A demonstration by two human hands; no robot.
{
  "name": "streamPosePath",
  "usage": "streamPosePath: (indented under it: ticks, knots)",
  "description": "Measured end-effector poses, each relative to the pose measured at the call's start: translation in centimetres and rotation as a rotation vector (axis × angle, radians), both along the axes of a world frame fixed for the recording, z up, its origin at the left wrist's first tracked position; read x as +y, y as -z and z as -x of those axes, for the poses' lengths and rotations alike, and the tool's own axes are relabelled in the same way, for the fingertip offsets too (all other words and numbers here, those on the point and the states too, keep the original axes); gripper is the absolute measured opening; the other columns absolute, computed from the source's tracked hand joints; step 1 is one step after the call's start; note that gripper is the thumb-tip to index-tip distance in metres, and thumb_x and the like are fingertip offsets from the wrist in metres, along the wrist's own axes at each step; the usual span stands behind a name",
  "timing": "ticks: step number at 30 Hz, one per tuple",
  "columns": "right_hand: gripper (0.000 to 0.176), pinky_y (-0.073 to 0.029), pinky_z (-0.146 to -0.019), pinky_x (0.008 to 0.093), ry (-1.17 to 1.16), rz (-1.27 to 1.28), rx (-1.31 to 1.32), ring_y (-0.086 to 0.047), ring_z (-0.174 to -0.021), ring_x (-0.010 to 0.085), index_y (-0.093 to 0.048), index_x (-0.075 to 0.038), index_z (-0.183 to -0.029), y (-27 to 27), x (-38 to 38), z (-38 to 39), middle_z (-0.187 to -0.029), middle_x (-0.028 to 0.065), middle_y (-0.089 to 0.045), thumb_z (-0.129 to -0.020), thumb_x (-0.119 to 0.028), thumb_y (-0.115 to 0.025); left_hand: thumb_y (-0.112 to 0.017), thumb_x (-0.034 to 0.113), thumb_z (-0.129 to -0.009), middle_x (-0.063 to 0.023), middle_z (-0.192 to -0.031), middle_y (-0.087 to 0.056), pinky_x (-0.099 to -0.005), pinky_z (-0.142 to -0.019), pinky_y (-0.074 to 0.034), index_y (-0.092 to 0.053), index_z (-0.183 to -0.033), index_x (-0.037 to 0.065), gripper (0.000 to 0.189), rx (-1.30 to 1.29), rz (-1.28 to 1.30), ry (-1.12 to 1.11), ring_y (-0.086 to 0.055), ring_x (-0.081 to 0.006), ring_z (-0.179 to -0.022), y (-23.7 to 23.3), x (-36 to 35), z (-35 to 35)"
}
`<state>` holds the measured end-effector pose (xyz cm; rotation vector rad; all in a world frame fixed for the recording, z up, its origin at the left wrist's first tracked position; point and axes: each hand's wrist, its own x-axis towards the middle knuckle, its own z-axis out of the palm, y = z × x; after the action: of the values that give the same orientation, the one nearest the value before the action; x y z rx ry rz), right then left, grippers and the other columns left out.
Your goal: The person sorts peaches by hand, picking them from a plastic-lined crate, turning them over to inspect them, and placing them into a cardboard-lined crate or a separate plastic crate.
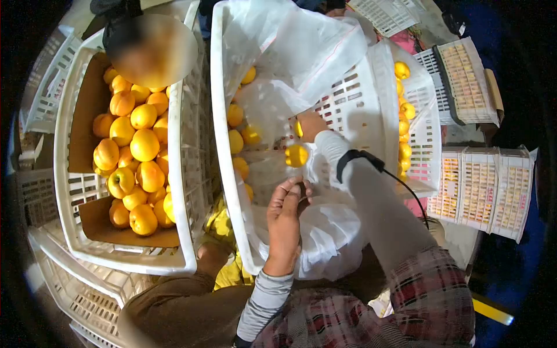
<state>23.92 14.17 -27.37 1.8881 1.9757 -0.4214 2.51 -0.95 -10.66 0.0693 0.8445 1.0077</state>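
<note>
My left hand (284, 214) is over the near part of a white plastic crate (219, 116) lined with thin white sheeting (313, 46). Its thumb and fingers are closed together; whatever is between them, if anything, cannot be made out. Just beyond its fingertips lies a single yellow fruit (296, 155), like a yellow peach. Deeper in the same crate, my right hand (313, 126) is closed around another yellow peach (299, 129), partly hidden by the fingers. More peaches (235, 115) line the crate's left side, some under the sheeting.
To the left, a white crate (188, 232) with cardboard sides holds a heap of orange-yellow peaches (144, 145). A blurred head leans over its far end. Another lined crate (426, 127) of fruit stands on the right, near stacked crates (481, 188). A black cable (413, 194) hangs from my right wrist.
</note>
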Motion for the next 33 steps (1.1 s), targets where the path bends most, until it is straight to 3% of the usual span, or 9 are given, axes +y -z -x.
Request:
streamPosePath:
  ticks: [7,13,15,19,22,25,27,29,33]
  knots:
    - [0.066,-0.038,-0.092,0.0301,0.412,0.42,1.239,-0.047,-0.11,0.0218,-0.035,0.004,-0.125,-14.0,-1.9,5.8,-0.117,0.0172,-0.049,-0.071,-0.018,-0.066,-0.048,0.026,-0.09,-0.0085,-0.107,-0.055,-0.0322,-0.081,-0.045,-0.044,-0.118,0.004,0.036,0.131,0.019,-0.099,-0.053,-0.018,-0.096,-0.6,0.9,-0.1]
    - [0.057,-0.033,-0.098,0.0331,0.318,0.653,1.979,-0.041,-0.117,0.0191,-0.033,0.002,-0.128,-17.4,-5.3,6.4,-0.126,0.0124,-0.043,-0.085,-0.029,-0.051,-0.037,0.05,-0.09,-0.0105,-0.117,-0.048,-0.0419,-0.082,-0.047,-0.036,-0.126,0.01,0.053,-0.32,-0.028,-0.166,-0.052,-0.0252,-0.102,-1.1,1.3,1.6]
    - [0.056,-0.036,-0.095,0.0359,0.494,0.493,1.771,-0.043,-0.116,0.021,-0.036,0.002,-0.126,-17.2,-4.9,5.0,-0.125,0.0113,-0.046,-0.087,-0.038,-0.045,-0.037,0.049,-0.09,-0.0106,-0.117,-0.048,-0.0433,-0.081,-0.049,-0.036,-0.125,0.009,0.052,-0.348,-0.037,-0.185,-0.054,-0.0255,-0.101,-1.6,1.1,1.7]
    - [0.053,-0.045,-0.076,0.0367,0.148,0.289,0.341,-0.054,-0.102,0.0249,-0.05,0.0,-0.111,-4.4,-3.5,0.9,-0.112,0.0139,-0.056,-0.077,-0.039,-0.064,-0.038,0.047,-0.09,-0.0108,-0.115,-0.05,-0.0441,-0.083,-0.048,-0.037,-0.124,0.009,0.051,-0.311,-0.105,-0.26,-0.053,-0.0254,-0.102,-1.7,1.3,1.8]
    - [0.061,-0.045,-0.076,0.0431,-0.023,0.177,0.081,-0.054,-0.099,0.0318,-0.043,-0.005,-0.119,2.7,-5.8,1.8,-0.113,0.0185,-0.053,-0.076,-0.045,-0.059,-0.04,0.045,-0.089,-0.01,-0.114,-0.052,-0.0469,-0.086,-0.046,-0.041,-0.123,0.011,0.048,-0.394,-0.03,-0.331,-0.053,-0.0255,-0.104,-1.2,1.1,2.1]
    - [0.069,-0.045,-0.076,0.0495,-0.18,-0.139,0.108,-0.053,-0.097,0.0387,-0.035,-0.01,-0.127,6.1,-7.5,3.7,-0.114,0.0231,-0.05,-0.075,-0.051,-0.055,-0.041,0.045,-0.089,-0.0102,-0.112,-0.053,-0.0467,-0.087,-0.045,-0.046,-0.117,0.01,0.046,-0.485,0.065,-0.395,-0.053,-0.0263,-0.102,-0.8,1.2,2.2]
    - [0.046,-0.048,-0.073,0.0451,0.214,-0.021,0.139,-0.058,-0.088,0.0321,-0.049,-0.025,-0.121,0.3,-6.8,5.3,-0.11,0.0172,-0.054,-0.078,-0.041,-0.05,-0.043,0.045,-0.088,-0.0104,-0.109,-0.055,-0.0465,-0.087,-0.045,-0.05,-0.111,0.009,0.043,-0.456,0.096,-0.362,-0.054,-0.0271,-0.101,-0.7,1.0,2.3]
    - [0.053,-0.047,-0.073,0.0339,0.4,0.107,0.379,-0.058,-0.093,0.0245,-0.052,-0.001,-0.108,-3.8,-5.0,5.9,-0.106,0.0152,-0.058,-0.073,-0.037,-0.069,-0.043,0.044,-0.088,-0.0103,-0.108,-0.055,-0.0465,-0.087,-0.045,-0.05,-0.11,0.009,0.042,-0.437,0.121,-0.356,-0.054,-0.0273,-0.1,-0.2,0.9,2.2]
    - [0.048,-0.048,-0.05,0.0329,1.065,0.36,1.667,-0.058,-0.074,0.0277,-0.054,-0.01,-0.103,-9.5,-3.0,5.7,-0.095,0.0131,-0.058,-0.08,-0.052,-0.054,-0.043,0.043,-0.088,-0.01,-0.107,-0.056,-0.0471,-0.086,-0.045,-0.05,-0.11,0.01,0.041,-0.399,0.119,-0.365,-0.055,-0.027,-0.099,0.2,1.2,1.9]
